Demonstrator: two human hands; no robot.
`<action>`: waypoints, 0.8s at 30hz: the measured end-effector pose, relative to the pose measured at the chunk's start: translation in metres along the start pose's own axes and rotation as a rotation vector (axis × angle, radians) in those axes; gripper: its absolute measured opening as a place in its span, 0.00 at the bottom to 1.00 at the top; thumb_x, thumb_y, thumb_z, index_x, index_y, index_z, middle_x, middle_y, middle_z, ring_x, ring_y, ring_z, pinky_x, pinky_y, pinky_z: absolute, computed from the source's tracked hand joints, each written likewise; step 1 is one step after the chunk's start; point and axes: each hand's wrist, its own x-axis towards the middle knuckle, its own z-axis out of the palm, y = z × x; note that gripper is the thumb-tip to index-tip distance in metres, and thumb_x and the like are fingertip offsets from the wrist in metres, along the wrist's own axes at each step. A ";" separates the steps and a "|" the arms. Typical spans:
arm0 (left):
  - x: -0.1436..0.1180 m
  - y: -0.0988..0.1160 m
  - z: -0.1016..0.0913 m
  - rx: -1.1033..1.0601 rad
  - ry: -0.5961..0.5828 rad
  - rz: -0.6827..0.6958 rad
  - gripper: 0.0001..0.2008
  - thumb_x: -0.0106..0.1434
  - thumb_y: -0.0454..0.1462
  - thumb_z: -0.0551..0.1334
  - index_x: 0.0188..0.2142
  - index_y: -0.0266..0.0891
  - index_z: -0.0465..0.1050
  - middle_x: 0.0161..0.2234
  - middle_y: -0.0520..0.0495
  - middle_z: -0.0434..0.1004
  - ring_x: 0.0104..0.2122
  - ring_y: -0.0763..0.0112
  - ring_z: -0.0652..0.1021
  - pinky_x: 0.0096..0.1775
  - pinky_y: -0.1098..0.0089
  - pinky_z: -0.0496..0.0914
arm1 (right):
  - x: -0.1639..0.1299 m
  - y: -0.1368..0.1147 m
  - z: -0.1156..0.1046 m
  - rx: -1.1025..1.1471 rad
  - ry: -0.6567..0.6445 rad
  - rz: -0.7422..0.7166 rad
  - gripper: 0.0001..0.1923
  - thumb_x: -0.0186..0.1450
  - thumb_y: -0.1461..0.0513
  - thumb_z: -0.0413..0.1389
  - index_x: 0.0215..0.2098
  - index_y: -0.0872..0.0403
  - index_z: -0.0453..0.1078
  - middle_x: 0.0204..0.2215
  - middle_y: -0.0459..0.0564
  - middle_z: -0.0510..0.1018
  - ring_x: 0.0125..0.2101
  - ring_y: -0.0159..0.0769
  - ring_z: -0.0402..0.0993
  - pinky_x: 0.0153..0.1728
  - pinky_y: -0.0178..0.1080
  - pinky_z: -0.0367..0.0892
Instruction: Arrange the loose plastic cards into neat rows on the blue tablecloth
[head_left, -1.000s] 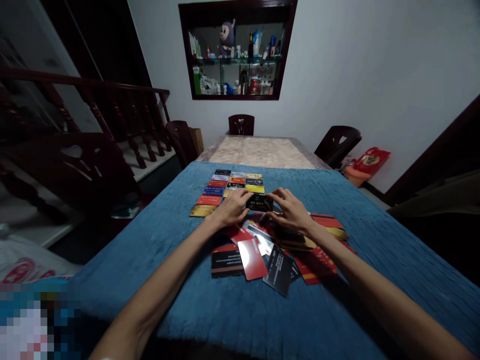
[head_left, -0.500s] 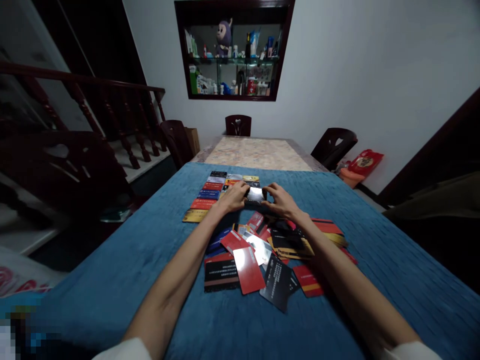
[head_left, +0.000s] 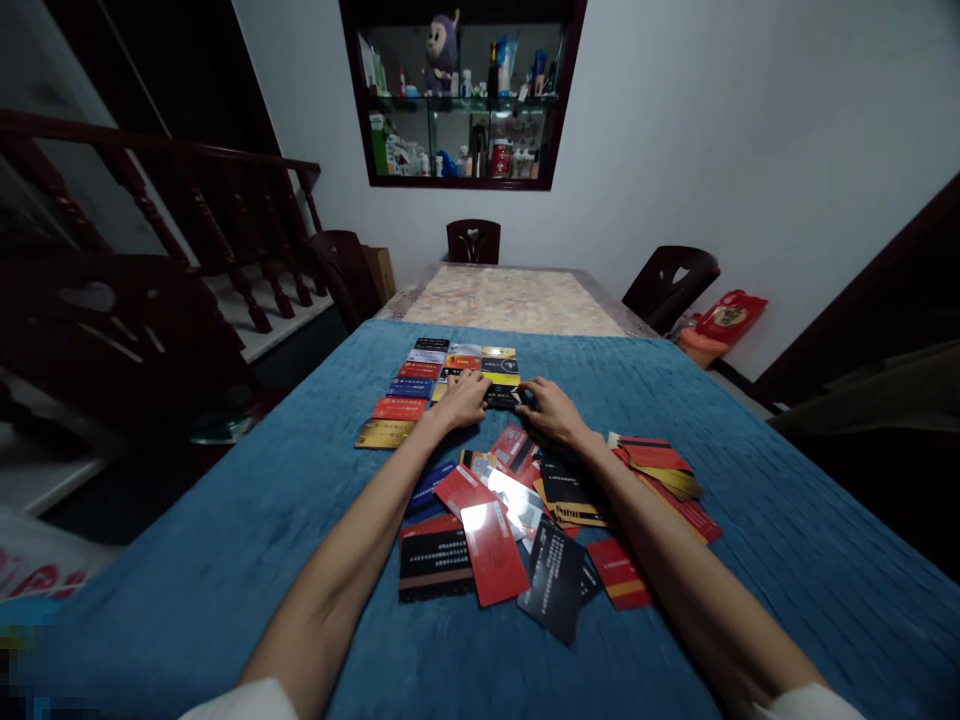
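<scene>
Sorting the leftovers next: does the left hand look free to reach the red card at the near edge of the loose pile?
Probably yes: the red card lies uncovered beside the left forearm, though the left hand is on a dark card.

No legible text on cards [head_left: 487, 540]

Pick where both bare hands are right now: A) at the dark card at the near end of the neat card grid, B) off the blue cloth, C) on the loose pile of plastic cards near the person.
A: the left hand and right hand pinch the dark card at the near end of the neat card grid, beyond the loose pile.
</scene>
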 end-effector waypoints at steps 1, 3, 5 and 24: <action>0.000 0.000 0.001 -0.004 0.000 0.002 0.17 0.61 0.30 0.59 0.50 0.39 0.69 0.53 0.37 0.70 0.55 0.50 0.67 0.54 0.47 0.63 | 0.000 0.000 0.001 -0.002 -0.005 0.005 0.17 0.64 0.60 0.59 0.51 0.53 0.72 0.48 0.56 0.76 0.46 0.42 0.72 0.43 0.40 0.66; 0.000 -0.001 0.002 -0.011 -0.002 0.004 0.16 0.61 0.30 0.58 0.50 0.38 0.69 0.53 0.36 0.69 0.56 0.48 0.66 0.54 0.46 0.62 | 0.000 -0.001 0.002 -0.006 -0.019 0.016 0.16 0.64 0.60 0.59 0.51 0.53 0.72 0.48 0.56 0.76 0.46 0.43 0.72 0.43 0.40 0.66; 0.000 -0.001 0.003 -0.007 -0.009 0.002 0.17 0.62 0.31 0.58 0.50 0.38 0.69 0.53 0.36 0.69 0.56 0.48 0.66 0.54 0.46 0.62 | 0.000 -0.002 0.002 -0.010 -0.036 0.025 0.16 0.64 0.60 0.59 0.50 0.53 0.73 0.47 0.56 0.77 0.45 0.44 0.72 0.42 0.40 0.65; -0.002 0.001 -0.001 0.050 -0.055 -0.001 0.15 0.64 0.37 0.59 0.51 0.41 0.67 0.54 0.39 0.69 0.57 0.52 0.66 0.56 0.48 0.61 | 0.001 -0.008 -0.007 -0.021 -0.138 0.064 0.15 0.65 0.58 0.58 0.48 0.54 0.76 0.46 0.56 0.78 0.46 0.42 0.73 0.45 0.37 0.63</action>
